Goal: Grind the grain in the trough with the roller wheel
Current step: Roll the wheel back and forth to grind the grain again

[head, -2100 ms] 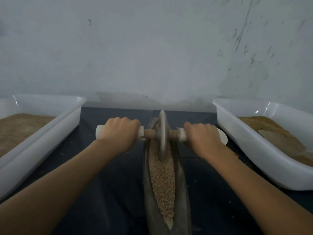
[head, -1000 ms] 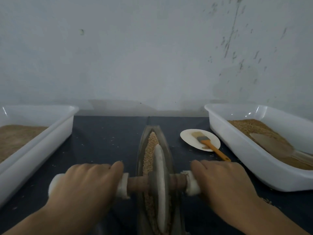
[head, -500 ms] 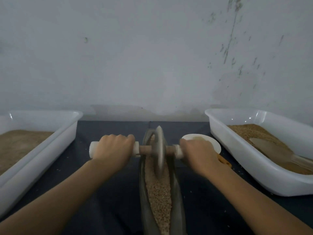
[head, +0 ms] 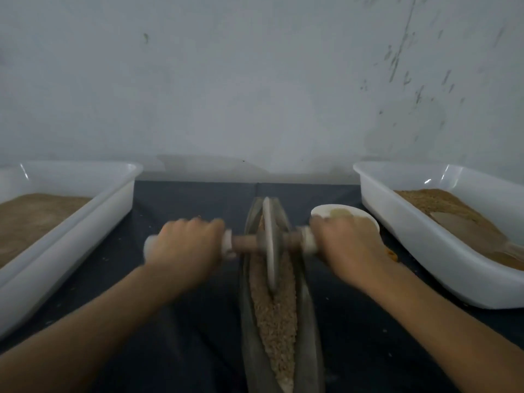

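Centre of frame: I saw the roller wheel [head: 268, 245] standing upright in the far part of the trough [head: 307, 313], with grain [head: 275, 319] filling the channel toward the lower edge. My left hand [head: 185, 246] and right hand [head: 344, 242] each wrapped an axle end, grip clamped. White trays [head: 425, 251] flanked the dark desk [head: 181, 199].

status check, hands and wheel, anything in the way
Both hands, left and right, grip the axle. Roller wheel upright near the trough's far end, grain behind it. Path clear.
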Available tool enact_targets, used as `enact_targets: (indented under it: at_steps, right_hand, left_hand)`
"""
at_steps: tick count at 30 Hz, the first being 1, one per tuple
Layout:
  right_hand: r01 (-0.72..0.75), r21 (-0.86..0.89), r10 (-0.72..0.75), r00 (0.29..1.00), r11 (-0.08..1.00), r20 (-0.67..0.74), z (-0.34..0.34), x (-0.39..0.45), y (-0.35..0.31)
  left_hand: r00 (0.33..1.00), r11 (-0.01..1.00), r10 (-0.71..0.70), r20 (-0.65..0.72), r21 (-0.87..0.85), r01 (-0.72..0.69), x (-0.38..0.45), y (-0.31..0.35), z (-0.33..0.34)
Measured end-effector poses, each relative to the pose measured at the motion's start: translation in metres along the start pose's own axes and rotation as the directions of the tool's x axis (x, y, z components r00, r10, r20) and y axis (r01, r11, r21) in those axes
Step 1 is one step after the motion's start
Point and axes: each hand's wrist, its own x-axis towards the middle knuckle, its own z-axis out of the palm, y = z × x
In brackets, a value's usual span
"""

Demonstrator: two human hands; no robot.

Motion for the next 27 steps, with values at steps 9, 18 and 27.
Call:
enact_targets:
  at_steps: [9, 18, 27]
  right_hand:
    - [-0.068, 0.122, 0.068, 0.998, 0.99, 0.001, 0.011, 0.0, 0.0]
    - [0.077, 0.216, -0.069, 0.997, 0.973, -0.045, -0.042, -0.069, -0.006]
    - [-0.091, 0.062, 0.093, 0.995, 0.994, -0.03, 0.014, 0.038, 0.001]
  left_hand:
    - [0.993, 0.998, 0.06, -0.1, 0.04, -0.057, 0.011, 0.002, -0.001]
    - [0.959, 0.966, 0.259, -0.115, 0.018, -0.259, -0.071, -0.011, -0.019]
    - [0.998, 0.999, -0.001, -0.058, -0.038, -0.001, 0.05, -0.009, 0.022]
